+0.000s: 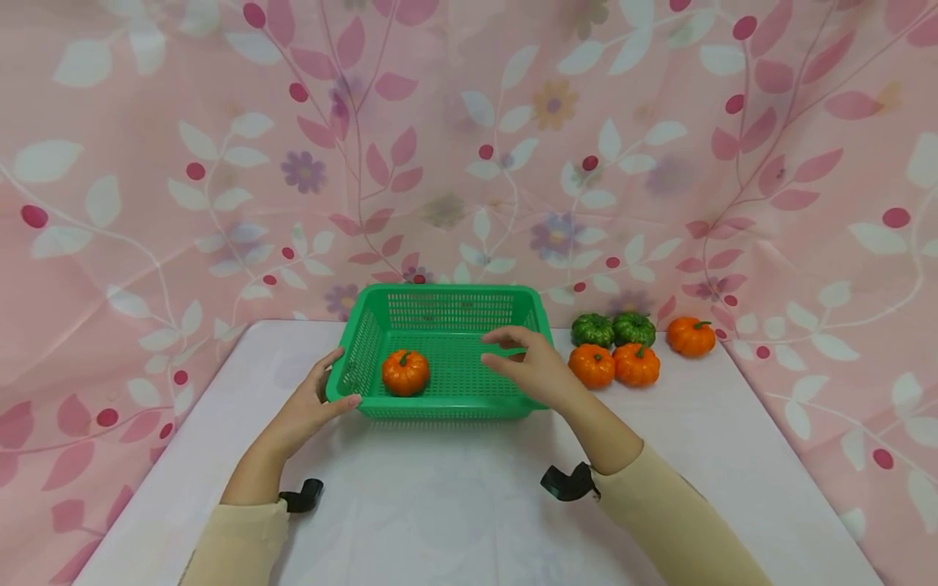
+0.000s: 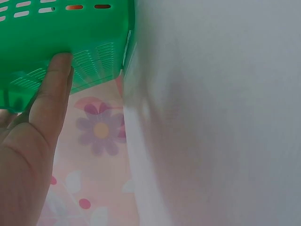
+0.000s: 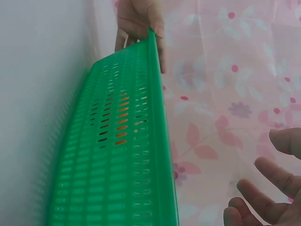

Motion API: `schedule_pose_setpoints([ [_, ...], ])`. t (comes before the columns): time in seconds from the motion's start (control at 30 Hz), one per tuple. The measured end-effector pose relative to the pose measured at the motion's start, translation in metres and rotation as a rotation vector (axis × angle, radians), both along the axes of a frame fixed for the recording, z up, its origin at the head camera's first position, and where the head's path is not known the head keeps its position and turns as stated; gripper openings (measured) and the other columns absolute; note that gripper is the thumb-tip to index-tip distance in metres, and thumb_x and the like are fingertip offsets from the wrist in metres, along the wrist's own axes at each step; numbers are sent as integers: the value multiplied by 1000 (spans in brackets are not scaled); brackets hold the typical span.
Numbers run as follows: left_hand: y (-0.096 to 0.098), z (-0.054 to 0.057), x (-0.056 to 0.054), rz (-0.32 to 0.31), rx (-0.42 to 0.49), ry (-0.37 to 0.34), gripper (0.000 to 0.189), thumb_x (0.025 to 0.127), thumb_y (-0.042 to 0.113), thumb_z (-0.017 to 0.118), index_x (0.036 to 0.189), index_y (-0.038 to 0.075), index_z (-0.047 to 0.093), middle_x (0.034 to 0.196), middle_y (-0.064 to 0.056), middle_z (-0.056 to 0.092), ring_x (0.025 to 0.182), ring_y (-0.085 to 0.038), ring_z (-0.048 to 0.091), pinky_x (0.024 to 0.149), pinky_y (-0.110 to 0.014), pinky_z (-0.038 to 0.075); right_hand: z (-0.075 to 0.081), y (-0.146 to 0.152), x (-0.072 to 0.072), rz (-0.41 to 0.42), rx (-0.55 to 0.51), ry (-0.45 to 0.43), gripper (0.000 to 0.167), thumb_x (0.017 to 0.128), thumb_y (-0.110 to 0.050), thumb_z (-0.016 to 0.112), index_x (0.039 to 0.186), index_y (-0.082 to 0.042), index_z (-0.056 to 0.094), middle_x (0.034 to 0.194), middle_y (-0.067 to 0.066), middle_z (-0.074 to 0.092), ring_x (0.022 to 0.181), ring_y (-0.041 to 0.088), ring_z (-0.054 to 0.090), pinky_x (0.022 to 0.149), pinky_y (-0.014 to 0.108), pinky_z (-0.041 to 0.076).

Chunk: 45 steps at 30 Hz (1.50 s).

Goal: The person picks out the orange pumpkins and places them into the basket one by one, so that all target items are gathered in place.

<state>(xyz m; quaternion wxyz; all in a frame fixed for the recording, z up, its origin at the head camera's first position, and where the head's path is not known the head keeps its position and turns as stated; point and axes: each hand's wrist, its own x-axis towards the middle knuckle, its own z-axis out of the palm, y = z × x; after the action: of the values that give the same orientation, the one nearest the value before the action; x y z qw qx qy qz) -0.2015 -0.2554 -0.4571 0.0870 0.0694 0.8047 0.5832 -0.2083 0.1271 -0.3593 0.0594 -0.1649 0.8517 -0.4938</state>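
Note:
A green plastic basket (image 1: 447,404) with slotted walls stands on the table, one small orange pumpkin (image 1: 405,373) lying in its left part. My left hand (image 1: 308,411) grips the basket's front left corner, thumb at the front rim and fingers along the left side. In the left wrist view the thumb (image 2: 55,89) lies against the green wall. Over the basket's right end hovers my right hand (image 1: 533,370), its fingers loosely bent and apart, holding nothing. The right wrist view shows these spread fingers (image 3: 270,188) beside the rim.
Right of the basket sit two green pumpkins (image 1: 592,330) behind two orange pumpkins (image 1: 592,366). Another orange pumpkin (image 1: 690,336) lies farther right near the table edge. A pink floral cloth (image 1: 454,146) hangs behind the white table (image 1: 440,505).

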Motion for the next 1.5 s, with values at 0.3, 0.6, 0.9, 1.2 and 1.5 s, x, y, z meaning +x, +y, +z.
schedule_pose_setpoints([
  [0.3, -1, -2, 2, -3, 10, 5, 94, 95, 19, 70, 162, 27, 5, 164, -21, 15, 144, -43, 27, 111, -60, 31, 12, 22, 9, -37, -43, 44, 36, 96, -32, 69, 128, -17, 65, 134, 9, 57, 121, 32, 54, 98, 47, 50],
  [0.6, -1, -2, 2, -11, 26, 7, 94, 95, 22, 71, 162, 25, 5, 164, -20, 16, 143, -42, 31, 110, -59, 32, 19, 44, 14, -79, -69, 72, 41, 95, -34, 70, 131, -13, 64, 135, 11, 57, 123, 32, 52, 97, 46, 50],
  [0.9, -1, -3, 1, -9, 15, 4, 95, 95, 22, 71, 162, 26, 5, 163, -21, 16, 143, -43, 29, 110, -60, 32, 18, 70, 15, -161, -94, 67, 42, 97, -32, 68, 133, -12, 63, 134, 12, 54, 121, 33, 53, 88, 37, 53],
  [1.2, -1, -2, 0, -6, 16, 6, 93, 95, 20, 70, 162, 25, 5, 164, -21, 16, 143, -43, 30, 110, -60, 32, 19, 97, 15, -223, -39, 165, 39, 98, -33, 66, 129, -9, 63, 128, 8, 60, 122, 29, 51, 98, 25, 45],
  [1.5, -1, -1, 0, -8, 11, 7, 94, 95, 21, 71, 162, 26, 5, 163, -22, 15, 143, -44, 29, 111, -61, 31, 13, 122, 18, -318, -10, 140, 50, 98, -41, 64, 136, -9, 58, 137, 14, 54, 129, 33, 47, 107, 53, 41],
])
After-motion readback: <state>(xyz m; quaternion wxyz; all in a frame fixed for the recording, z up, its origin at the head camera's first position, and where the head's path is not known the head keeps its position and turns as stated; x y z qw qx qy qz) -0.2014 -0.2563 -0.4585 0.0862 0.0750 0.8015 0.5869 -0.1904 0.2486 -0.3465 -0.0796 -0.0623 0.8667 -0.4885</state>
